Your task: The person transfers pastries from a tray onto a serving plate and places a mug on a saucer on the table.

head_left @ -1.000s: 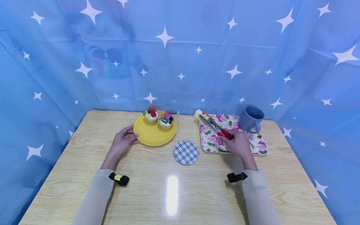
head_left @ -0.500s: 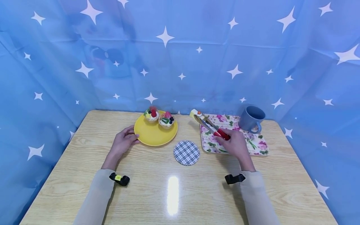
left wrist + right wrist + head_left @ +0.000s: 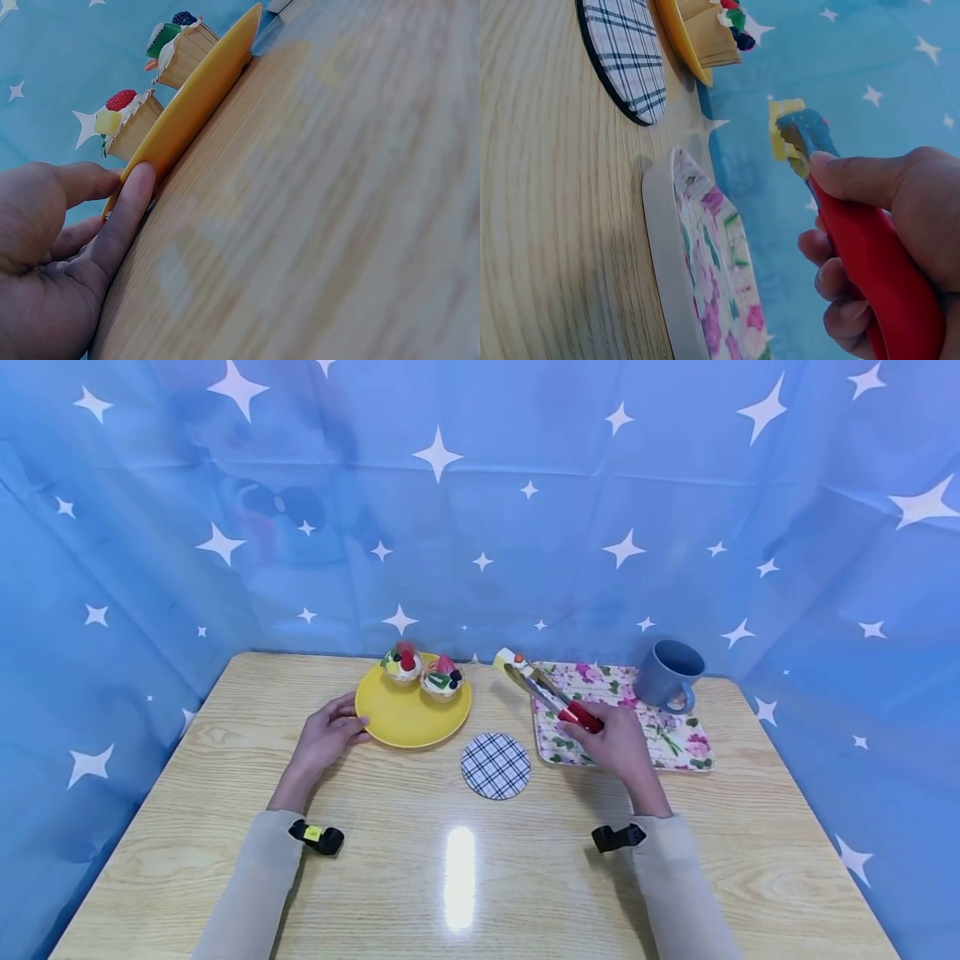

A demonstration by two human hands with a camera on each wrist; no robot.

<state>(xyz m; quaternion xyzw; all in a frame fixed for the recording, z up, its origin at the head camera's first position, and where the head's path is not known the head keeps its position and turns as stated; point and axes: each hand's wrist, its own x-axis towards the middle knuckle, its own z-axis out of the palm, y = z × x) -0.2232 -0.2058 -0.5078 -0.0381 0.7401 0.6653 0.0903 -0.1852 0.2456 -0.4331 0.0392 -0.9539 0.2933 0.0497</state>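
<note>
And here's the right hand (image 3: 617,742), fingers and thumb wrapped firmly round the red handles of a pair of tongs (image 3: 877,270), and look at the tips: they're clasping a small yellow-and-white cake piece (image 3: 506,658) with a dab of orange on top! That morsel hangs in the air just past the left edge of the floral tray (image 3: 561,747), in the gap between the tray and the yellow plate (image 3: 408,720). Over on the other side, the left hand (image 3: 330,731) has the plate by its rim, thumb and fingers pinching the near-left edge, the plate down on the wooden table (image 3: 375,868). Two fruit tarts sit side by side towards the back of it: one tart (image 3: 402,667) topped with a red berry and a yellow chunk, its neighbour (image 3: 442,682) with a green slice and a dark berry. Between plate and tray, nearer the person, lies a round checked coaster (image 3: 496,766). A blue-grey mug (image 3: 662,681) stands upright at the tray's back right, handle turned towards us, and behind it all hangs a blue curtain (image 3: 480,518) scattered with white stars.
</note>
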